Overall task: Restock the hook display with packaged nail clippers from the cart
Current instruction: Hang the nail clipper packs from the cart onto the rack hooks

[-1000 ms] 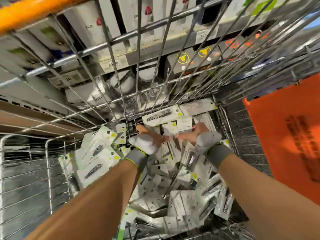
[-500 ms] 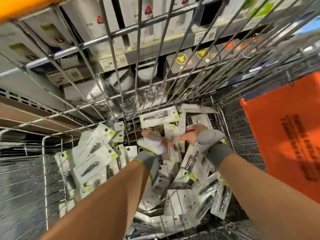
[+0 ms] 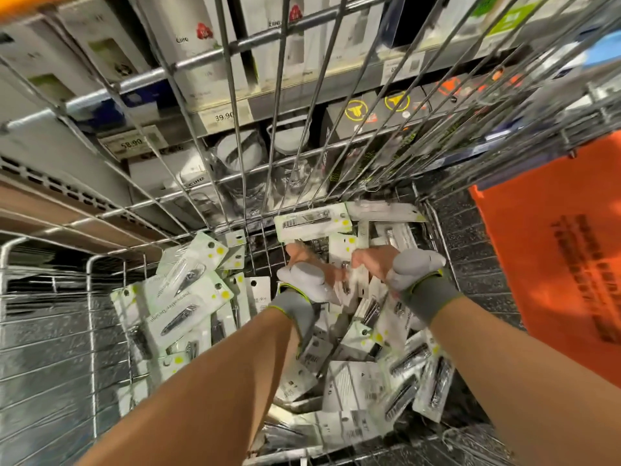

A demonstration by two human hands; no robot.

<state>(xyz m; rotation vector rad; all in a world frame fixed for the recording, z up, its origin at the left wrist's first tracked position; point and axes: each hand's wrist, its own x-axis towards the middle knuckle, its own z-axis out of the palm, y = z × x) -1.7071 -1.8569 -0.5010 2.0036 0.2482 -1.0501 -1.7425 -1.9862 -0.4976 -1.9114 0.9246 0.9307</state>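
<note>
I look down into a wire cart [image 3: 111, 317] whose bottom is covered with several white carded nail clipper packs [image 3: 188, 307]. Both my hands wear grey gloves and reach deep into the cart. My left hand [image 3: 307, 275] and my right hand [image 3: 396, 269] meet over one nail clipper pack [image 3: 347, 280], their fingers curled onto it from either side. The fingertips are partly hidden by the pack and the gloves. No hook display is in view.
An orange plastic panel [image 3: 557, 264] hangs on the cart's right side. Beyond the wire front stand store shelves with white boxes [image 3: 208, 42], price tags [image 3: 132, 142] and black boxes [image 3: 369, 116]. The cart's orange handle [image 3: 20, 5] shows at top left.
Both hands have drawn closer together over the pile and now hold one pack between them. The view has dropped slightly nearer the cart.
</note>
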